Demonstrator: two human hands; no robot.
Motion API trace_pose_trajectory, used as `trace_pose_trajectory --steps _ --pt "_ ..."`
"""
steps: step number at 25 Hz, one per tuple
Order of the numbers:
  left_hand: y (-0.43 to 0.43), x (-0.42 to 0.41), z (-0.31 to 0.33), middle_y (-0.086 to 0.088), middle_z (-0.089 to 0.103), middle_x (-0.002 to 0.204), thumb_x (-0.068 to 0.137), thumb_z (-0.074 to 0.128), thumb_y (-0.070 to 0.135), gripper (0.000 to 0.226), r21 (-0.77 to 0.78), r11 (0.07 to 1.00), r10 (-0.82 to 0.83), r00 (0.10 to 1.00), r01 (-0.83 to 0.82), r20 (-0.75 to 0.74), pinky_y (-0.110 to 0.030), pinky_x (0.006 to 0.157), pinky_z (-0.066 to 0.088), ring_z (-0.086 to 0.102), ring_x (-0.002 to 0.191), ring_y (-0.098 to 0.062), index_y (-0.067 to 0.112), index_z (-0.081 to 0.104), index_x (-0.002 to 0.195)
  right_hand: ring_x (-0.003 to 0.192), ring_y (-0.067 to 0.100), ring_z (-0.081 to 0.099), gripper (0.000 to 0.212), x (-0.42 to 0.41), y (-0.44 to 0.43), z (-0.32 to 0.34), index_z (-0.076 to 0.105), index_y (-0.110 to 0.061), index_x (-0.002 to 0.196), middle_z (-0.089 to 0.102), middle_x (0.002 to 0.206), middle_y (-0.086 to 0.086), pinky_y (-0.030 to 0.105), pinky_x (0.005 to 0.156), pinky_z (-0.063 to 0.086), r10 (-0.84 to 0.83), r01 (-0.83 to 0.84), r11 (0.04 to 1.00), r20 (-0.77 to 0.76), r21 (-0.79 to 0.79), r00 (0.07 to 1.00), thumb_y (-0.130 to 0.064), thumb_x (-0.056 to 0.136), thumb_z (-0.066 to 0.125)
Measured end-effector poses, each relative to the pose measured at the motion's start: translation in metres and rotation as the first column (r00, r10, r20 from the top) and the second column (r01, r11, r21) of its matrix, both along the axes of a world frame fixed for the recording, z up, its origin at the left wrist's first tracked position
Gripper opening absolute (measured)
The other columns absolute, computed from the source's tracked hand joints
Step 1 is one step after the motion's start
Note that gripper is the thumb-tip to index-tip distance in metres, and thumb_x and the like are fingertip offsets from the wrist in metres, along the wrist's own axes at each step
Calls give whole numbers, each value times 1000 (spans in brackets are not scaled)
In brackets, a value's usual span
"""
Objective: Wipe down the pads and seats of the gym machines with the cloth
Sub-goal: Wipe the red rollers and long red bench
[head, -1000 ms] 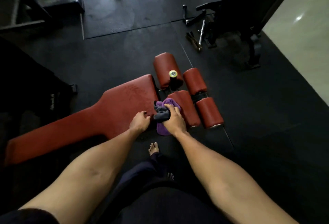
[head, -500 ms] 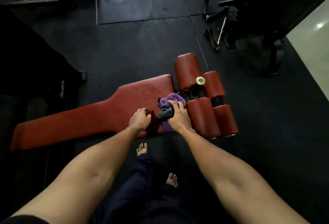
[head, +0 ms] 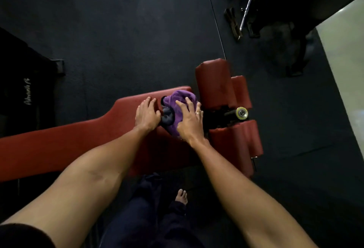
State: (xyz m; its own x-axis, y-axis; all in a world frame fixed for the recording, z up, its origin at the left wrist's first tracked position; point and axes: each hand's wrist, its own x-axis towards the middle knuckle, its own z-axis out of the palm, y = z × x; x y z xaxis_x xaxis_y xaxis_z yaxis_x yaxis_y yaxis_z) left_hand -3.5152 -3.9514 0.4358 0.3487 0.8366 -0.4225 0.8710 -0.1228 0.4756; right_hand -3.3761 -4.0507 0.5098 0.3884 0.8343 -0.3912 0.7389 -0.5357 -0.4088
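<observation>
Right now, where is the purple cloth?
In the head view, the purple cloth lies at the wide end of the red bench pad, under the right hand, just left of the roller pads.

Unreadable white script (head: 27, 92) at left

red bench pad (head: 65, 147), purple cloth (head: 180, 101) on it

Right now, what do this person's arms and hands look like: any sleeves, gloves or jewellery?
No gloves: the left hand and right hand are both bare. A thin gold-coloured ring sits on a finger of the right hand. No watch or bracelet shows on either wrist. The arms are uncovered, apart from the edge of a dark sleeve high on the left arm.
</observation>
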Motion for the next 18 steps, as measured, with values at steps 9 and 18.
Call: trace_pose_trajectory --steps 9,18 --pt "8 -4 -89 -5 22 165 101 28 43 59 280 954 -132 988 104 84 -42 124 5 18 153 -21 24 30 157 150 52 12 80 -2 19 -92 37 -42 154 22 167 8 69 120 9 68 -95 993 304 75 950 -70 80 49" --pt "3 0 -105 -7 25 164 95 37 35 62 459 888 -97 988 32 120 -47 124 14 21 153 -21 21 35 155 120 47 50 65 43 120 -108 62 -36 128 56 134 4 54 98 46 -32 12 998 340 60 940 -71 73 53"
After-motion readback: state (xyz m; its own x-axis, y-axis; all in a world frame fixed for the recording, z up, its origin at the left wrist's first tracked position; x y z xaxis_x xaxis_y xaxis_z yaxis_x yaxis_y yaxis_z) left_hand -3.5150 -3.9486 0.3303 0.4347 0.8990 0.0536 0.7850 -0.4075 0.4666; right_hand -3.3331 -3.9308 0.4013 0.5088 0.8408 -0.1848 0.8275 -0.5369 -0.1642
